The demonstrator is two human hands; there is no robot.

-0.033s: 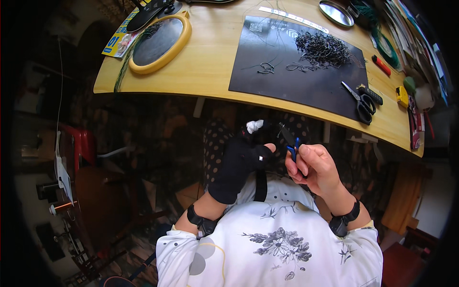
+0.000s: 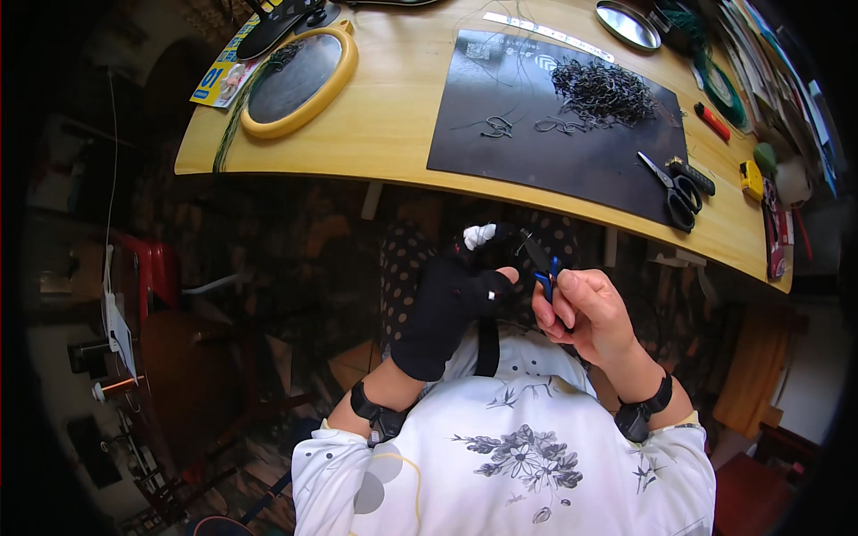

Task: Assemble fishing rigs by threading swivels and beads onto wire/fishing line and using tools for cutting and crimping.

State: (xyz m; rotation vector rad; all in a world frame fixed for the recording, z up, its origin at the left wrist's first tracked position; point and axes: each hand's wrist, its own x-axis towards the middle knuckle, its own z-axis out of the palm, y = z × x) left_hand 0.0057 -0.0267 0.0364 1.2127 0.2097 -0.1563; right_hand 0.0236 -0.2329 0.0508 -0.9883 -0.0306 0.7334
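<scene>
My left hand (image 2: 442, 304) wears a black fingerless glove, with white wrapping on one finger and the bare thumb tip showing. Its fingers are curled; what they pinch is hidden. In my right hand (image 2: 590, 313), bare and closed, are small blue-handled scissors (image 2: 547, 277), with dark blades slanting up toward the left hand's fingertips. A tiny shiny bent piece (image 2: 525, 236) shows by the blade tips, too small to name surely. Both hands are above my lap, below the table's near edge.
On the wooden table (image 2: 393, 134), a black mat (image 2: 536, 156) bears a heap of small dark hooks (image 2: 603, 92) and black-handled scissors (image 2: 677, 192). A yellow-rimmed round frame (image 2: 299, 82) with green strands lies left. A red tool (image 2: 712, 122) and yellow tape measure (image 2: 751, 180) lie right.
My left hand and its white-wrapped finger have shifted very slightly to the right. The right hand with the scissors has barely moved.
</scene>
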